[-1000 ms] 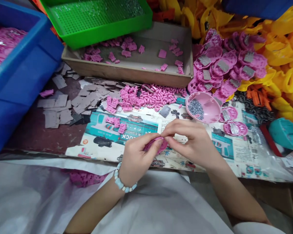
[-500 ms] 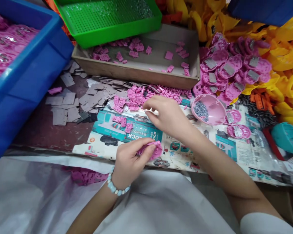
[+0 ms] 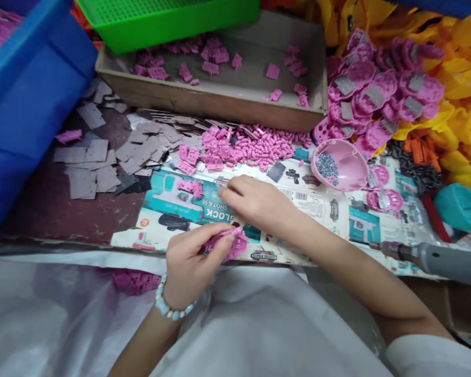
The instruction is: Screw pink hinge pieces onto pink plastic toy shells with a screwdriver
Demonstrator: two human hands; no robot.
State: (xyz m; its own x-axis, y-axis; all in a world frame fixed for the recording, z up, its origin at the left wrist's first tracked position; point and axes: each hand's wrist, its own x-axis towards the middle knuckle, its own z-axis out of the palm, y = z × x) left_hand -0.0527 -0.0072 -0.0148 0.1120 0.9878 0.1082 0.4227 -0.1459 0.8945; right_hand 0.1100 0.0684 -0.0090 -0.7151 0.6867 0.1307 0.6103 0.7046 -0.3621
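Note:
My left hand (image 3: 194, 262), with a beaded bracelet at the wrist, grips a small pink plastic shell (image 3: 237, 243) between thumb and fingers, low over the near edge of the printed cardboard (image 3: 317, 207). Just above and to the right is my right hand (image 3: 255, 201), its fingers curled and pressed together over the cardboard. Whatever its fingertips may hold is hidden. Left of those fingertips lie a few small pink bracket-like pieces (image 3: 191, 187). Beyond the hand spreads a heap of tiny pink cylindrical pieces (image 3: 267, 146), beside more pink brackets (image 3: 220, 149).
Grey metal plates (image 3: 88, 152) lie left, by a blue bin (image 3: 35, 104). A wooden tray (image 3: 212, 102) and green basket (image 3: 172, 23) stand behind. Right are a pink bowl (image 3: 353, 167) of screws, pink shells (image 3: 377, 94) with plates, and an electric screwdriver (image 3: 435, 256).
My right hand has moved down and slightly left from the pink heap towards the brackets on the cardboard. One loose bracket there no longer shows. My left hand still holds the shell.

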